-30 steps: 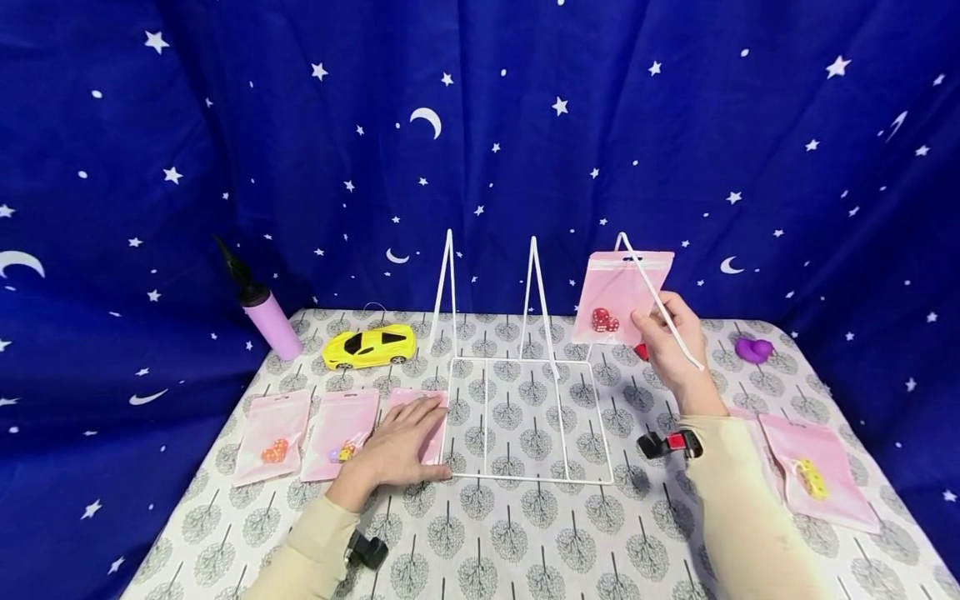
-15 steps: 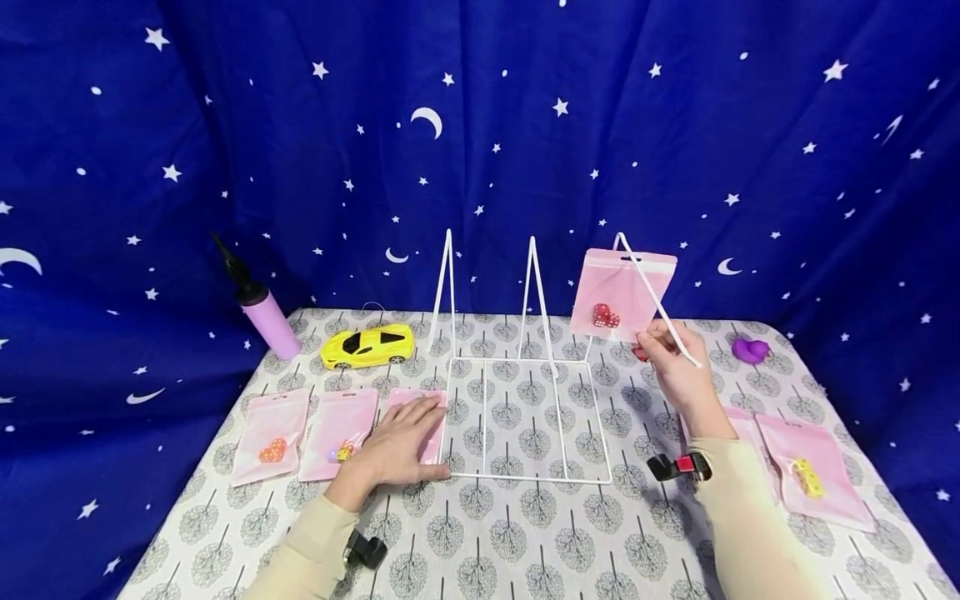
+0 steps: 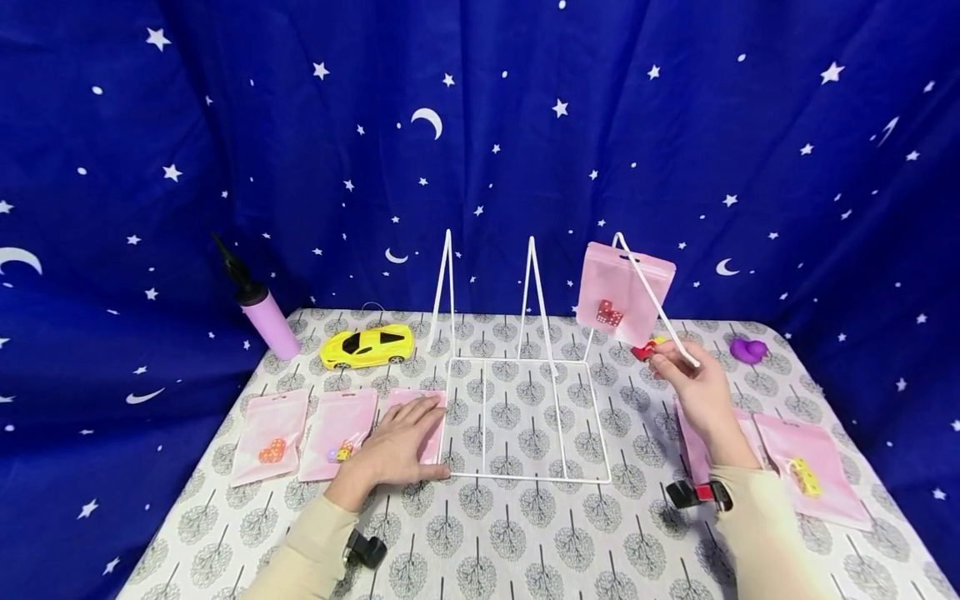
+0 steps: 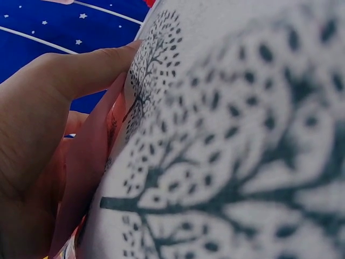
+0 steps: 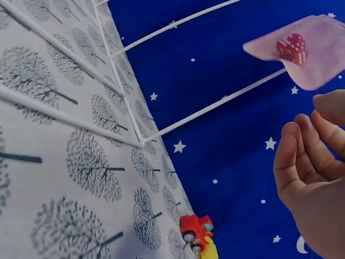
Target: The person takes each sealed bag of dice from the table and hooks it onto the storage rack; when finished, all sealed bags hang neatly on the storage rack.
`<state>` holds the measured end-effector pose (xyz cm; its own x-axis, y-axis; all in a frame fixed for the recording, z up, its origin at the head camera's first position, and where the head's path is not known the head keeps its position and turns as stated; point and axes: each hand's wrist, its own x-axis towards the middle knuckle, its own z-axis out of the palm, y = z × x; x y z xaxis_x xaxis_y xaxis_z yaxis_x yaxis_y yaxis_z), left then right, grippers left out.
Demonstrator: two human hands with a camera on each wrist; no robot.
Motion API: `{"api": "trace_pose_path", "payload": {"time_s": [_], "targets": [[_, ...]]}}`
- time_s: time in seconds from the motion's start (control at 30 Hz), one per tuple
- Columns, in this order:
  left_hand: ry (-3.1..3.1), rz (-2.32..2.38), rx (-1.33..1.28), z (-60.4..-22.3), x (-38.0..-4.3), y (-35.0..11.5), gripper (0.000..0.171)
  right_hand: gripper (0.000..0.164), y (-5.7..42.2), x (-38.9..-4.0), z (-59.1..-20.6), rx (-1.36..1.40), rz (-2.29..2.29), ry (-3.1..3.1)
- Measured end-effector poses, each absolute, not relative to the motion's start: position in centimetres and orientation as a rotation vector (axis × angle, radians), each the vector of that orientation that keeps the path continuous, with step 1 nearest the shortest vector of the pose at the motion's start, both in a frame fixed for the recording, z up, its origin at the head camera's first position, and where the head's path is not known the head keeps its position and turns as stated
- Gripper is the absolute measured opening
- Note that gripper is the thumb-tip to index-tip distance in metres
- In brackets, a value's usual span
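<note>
A white wire rack (image 3: pixel 522 479) stands mid-table with three slanted prongs. On its right prong hangs a pink zip bag (image 3: pixel 626 292) holding red dice (image 3: pixel 608 314). Below and right of the bag is my right hand (image 3: pixel 696 392), apart from it, fingers loosely bent with nothing between them in the right wrist view. My left hand (image 3: pixel 400 442) lies with fingers extended over another pink bag (image 3: pixel 433 442), its thumb at the rack's front left corner. Left of it lie pink bags with orange dice (image 3: pixel 272 451) and with small coloured pieces (image 3: pixel 343 452).
Two more pink bags overlap at right; the outer bag (image 3: pixel 832 467) contains yellow dice. Toward the back stand a purple hand pump (image 3: pixel 272 325), a yellow toy car (image 3: pixel 367 347), a small red toy vehicle (image 3: pixel 643 349) and a purple duck (image 3: pixel 748 350). A blue curtain (image 3: pixel 480 150) hangs behind.
My right hand has let go of the bag with red dice and moved down and right. The bag now hangs on the prong, slightly turned. My left hand has stayed in place.
</note>
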<state>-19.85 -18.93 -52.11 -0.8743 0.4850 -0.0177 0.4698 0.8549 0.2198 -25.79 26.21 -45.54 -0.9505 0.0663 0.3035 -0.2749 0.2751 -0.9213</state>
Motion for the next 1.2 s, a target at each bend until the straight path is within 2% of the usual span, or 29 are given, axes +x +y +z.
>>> {"api": "trace_pose_path", "payload": {"time_s": [0.4, 0.67, 1.2], "targets": [[2.939, 0.322, 0.763, -52.1, -19.7, -19.0, 0.102, 0.020, 27.3, -22.4, -45.2, 0.158, 1.485, -2.417], [2.943, 0.347, 0.766, -51.9, -19.7, -19.0, 0.102, 0.027, 28.9, -20.8, -45.0, 0.125, 1.363, -2.441], [2.945, 0.335, 0.763, -52.0, -19.6, -18.9, 0.101, 0.030, 30.9, -18.8, -45.9, 0.032, 1.185, -2.469]]}}
